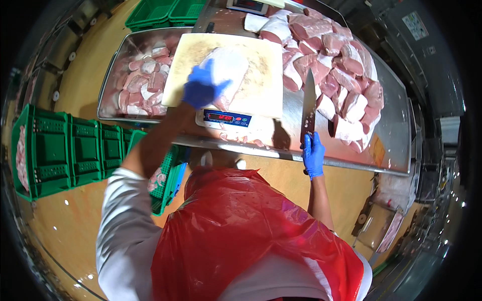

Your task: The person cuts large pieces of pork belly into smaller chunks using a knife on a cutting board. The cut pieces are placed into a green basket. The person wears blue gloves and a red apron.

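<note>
Both hands wear blue gloves. Seen from the head camera, the left hand [202, 89] is clamped over the near end of a pale slab of pork [228, 72], fingers curled around it. The slab lies on a cream cutting board [261, 88] that sits on a weighing scale [223, 118], whose red display glows just below that hand. The right hand [313, 155] is closed around the handle of a long knife [309, 108]; the blade points away from the body and lies over the steel table [296, 113], to the right of the board and apart from the slab.

Beyond the right hand, and further to its right, a heap of pink meat cuts [336, 60] with white fat caps covers the table. To the left of the left hand, a steel tray [108, 95] holds smaller trimmed pieces [143, 83]. Lower and further left, green plastic crates [70, 150] stand in a row on the floor, at least one with meat in it. A red plastic apron [241, 236] fills the view nearest the body.

The step in hand looks like weighing or positioning the slab, with the knife held aside. A cut would call for bringing the blade across to the board while the left hand steadies the meat with its fingers clear of the edge. Whether the slab is being set down or lifted cannot be told.
</note>
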`<state>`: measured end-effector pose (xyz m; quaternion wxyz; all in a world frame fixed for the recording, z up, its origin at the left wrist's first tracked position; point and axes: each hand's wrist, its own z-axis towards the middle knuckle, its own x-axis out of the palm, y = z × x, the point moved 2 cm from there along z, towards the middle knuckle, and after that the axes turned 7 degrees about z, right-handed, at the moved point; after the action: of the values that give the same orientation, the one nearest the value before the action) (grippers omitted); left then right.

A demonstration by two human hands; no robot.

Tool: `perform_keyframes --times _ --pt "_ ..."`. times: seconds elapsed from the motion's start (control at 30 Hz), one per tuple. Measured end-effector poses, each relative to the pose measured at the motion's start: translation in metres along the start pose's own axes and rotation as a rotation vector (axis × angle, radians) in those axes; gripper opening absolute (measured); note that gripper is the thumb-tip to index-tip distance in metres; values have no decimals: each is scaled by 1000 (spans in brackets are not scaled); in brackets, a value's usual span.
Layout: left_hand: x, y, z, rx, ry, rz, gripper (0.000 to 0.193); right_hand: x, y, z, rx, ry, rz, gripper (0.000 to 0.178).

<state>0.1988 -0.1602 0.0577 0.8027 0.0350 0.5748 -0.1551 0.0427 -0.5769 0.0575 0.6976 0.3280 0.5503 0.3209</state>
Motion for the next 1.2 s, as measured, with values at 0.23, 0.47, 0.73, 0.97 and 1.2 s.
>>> perform_keyframes --times 0.23,0.47,0.73,0.97,1.2 --pt "-30 -12 17 142 43 -233 104 66 104 83 -295 172 -11 19" --pt "-29 -49 -74 -347 -425 -580 47 160 173 80 -468 309 -145 17" --pt "-20 -46 -70 -338 -478 -436 27 178 165 75 -379 520 -370 21" --pt "-24 -2 -82 -615 -402 -760 24 34 162 1 -296 781 -721 23" --pt "-26 -20 -60 -480 -316 -548 26 95 192 12 -294 574 -355 25"
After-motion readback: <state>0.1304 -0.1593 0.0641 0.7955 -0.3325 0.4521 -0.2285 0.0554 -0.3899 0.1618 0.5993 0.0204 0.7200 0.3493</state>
